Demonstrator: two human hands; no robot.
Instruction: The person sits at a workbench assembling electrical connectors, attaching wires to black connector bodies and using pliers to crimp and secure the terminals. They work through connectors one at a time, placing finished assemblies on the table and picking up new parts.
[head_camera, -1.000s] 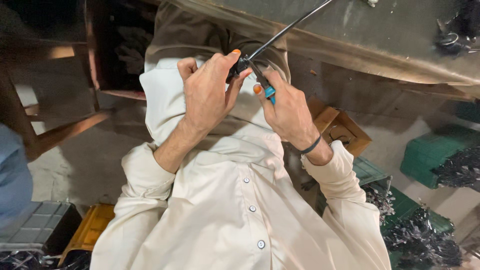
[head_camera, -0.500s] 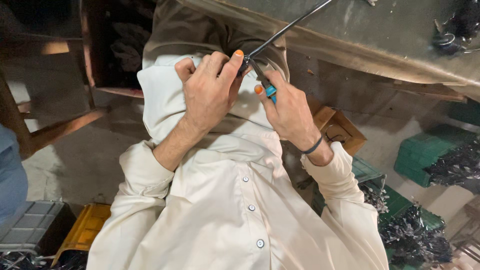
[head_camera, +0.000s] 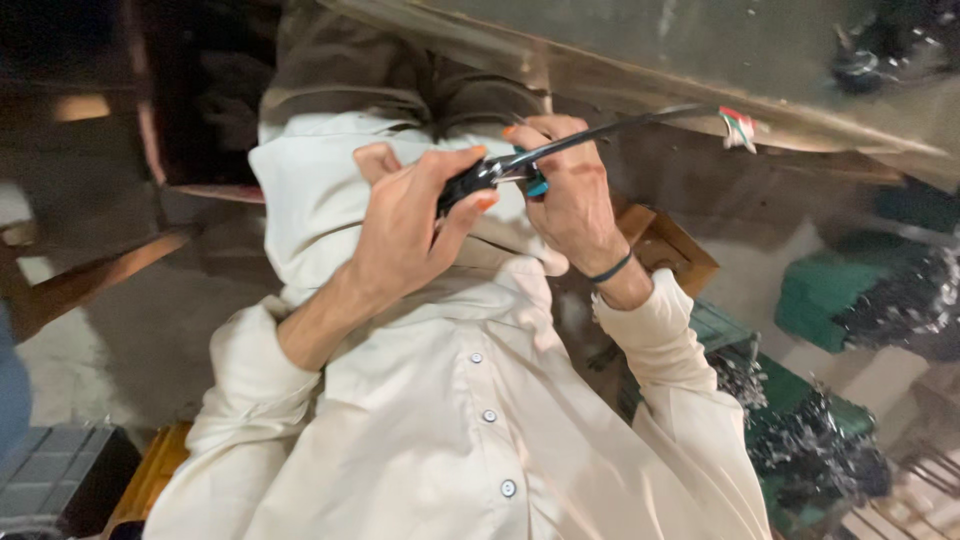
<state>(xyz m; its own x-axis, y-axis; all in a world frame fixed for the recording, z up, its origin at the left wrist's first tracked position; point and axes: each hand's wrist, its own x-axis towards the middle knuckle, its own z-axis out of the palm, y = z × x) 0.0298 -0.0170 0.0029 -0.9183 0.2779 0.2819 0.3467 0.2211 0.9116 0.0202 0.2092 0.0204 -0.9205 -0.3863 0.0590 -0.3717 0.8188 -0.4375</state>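
Head view: a thin dark cable (head_camera: 610, 130) is held between both hands at chest height, in front of a cream button shirt (head_camera: 450, 400), and runs up and to the right toward a small red, white and green tag (head_camera: 738, 124) near the edge of a grey metal workbench (head_camera: 700, 50). The near end of the cable is gripped together with a small tool with a teal handle (head_camera: 536, 184) and a dark body. The left hand (head_camera: 410, 225) is closed around that dark body, thumb and fingers pinched on it. The right hand (head_camera: 570, 190) is closed over the teal handle and the cable just beyond it, a dark band on its wrist. Judged from this grip, the step in hand is the working of the cable end with the tool; whether the tool is already closed on the cable cannot be told. A steady hold by both hands and a straight cable appear to be called for next. Green crates (head_camera: 830, 290) of dark parts stand well apart, at the right.
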